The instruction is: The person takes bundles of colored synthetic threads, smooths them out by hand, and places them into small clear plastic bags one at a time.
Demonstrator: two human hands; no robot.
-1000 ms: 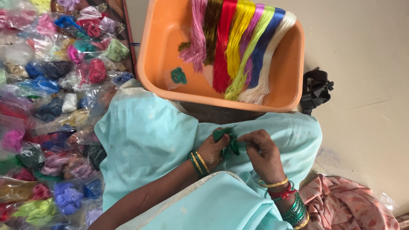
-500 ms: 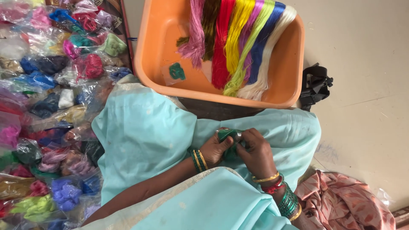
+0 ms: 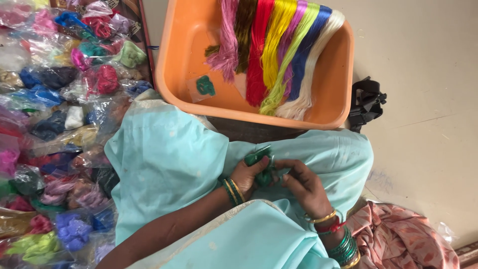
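Low in the frame, just right of centre, both hands meet over a lap draped in pale blue-green cloth point(image 3: 164, 164). The left hand point(image 3: 249, 174) pinches a small dark green tuft of thread point(image 3: 260, 162), which sits between the two hands and nearer the left. The right hand point(image 3: 303, 184) curls its fingers against the tuft from the right. Farther up, an orange tub point(image 3: 194, 35) holds coloured thread skeins point(image 3: 279, 45). Bagged thread bundles point(image 3: 55, 124) fill the left side.

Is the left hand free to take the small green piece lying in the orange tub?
Probably not at once: the left hand and right hand together hold a green bundle on the lap. The green piece lies uncovered in the orange tub.
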